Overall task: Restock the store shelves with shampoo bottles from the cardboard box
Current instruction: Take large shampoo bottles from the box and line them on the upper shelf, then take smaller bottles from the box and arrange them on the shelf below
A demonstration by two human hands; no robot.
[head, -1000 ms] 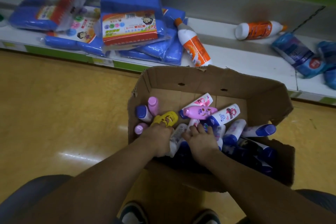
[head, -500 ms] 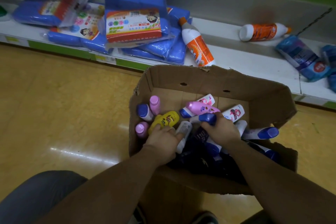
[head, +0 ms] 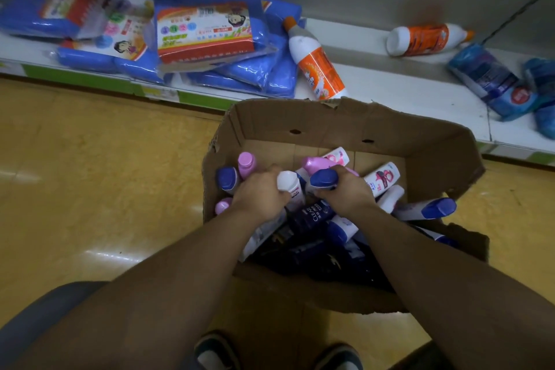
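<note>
Cardboard box (head: 330, 120) on the floor before the low shelf (head: 405, 84). Left hand (head: 261, 194) clenched round white-capped bottle (head: 287, 182), right hand (head: 345, 194) round blue-capped bottle (head: 322, 179), both inside box. I'd lift straight up, clear the rim, then stand them upright.

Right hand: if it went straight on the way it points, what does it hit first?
Likely the pink bottle lying just beyond the right hand, which grips a blue-capped bottle. The white-capped bottle in the left hand is close beside that line; depth unclear.
</note>
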